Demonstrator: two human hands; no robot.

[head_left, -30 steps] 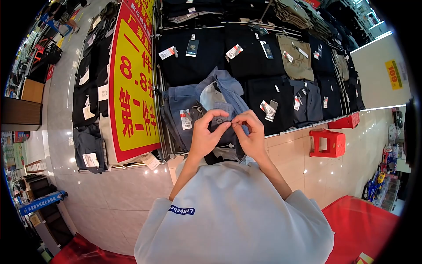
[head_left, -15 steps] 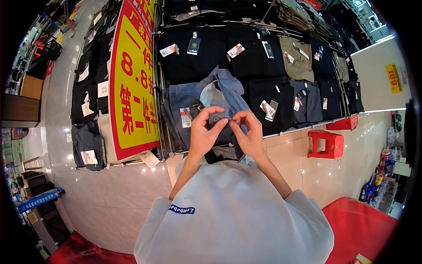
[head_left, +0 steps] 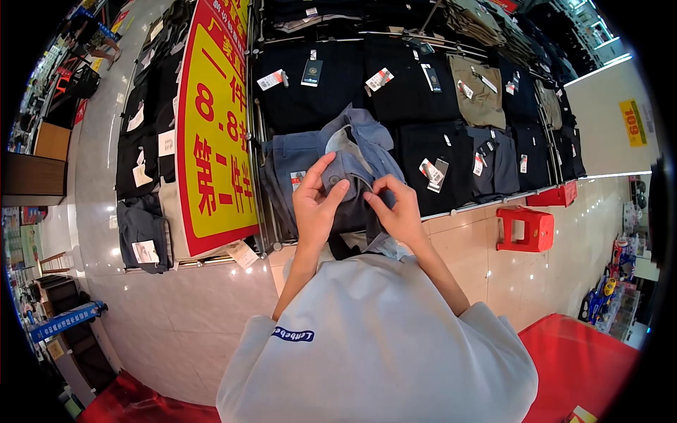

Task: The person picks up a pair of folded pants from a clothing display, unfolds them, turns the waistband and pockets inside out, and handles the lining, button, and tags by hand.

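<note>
A pair of blue-grey trousers (head_left: 369, 134) lies rumpled on the display, its waistband opened and a pale inner lining (head_left: 338, 139) showing. My left hand (head_left: 312, 209) is at the waistband, thumb on the cloth beside a round button (head_left: 334, 180) and index finger stretched upward; its other fingers are mostly hidden, but it seems to hold the cloth. To the right, my right hand (head_left: 402, 213) pinches the dark edge of the opening between thumb and index finger. A white and red price tag (head_left: 297, 180) shows partly behind my left hand.
Folded dark trousers (head_left: 310, 113) with tags fill the rack beyond my hands. A tall yellow and red sign (head_left: 211, 134) stands at the left. On the tiled floor at the right is a red stool (head_left: 525, 229). Red sheets (head_left: 578, 359) cover surfaces near my body.
My left index finger and thumb have spread apart and shifted left, baring more of the button area. A gap has opened between my hands. My right hand keeps its pinch.
</note>
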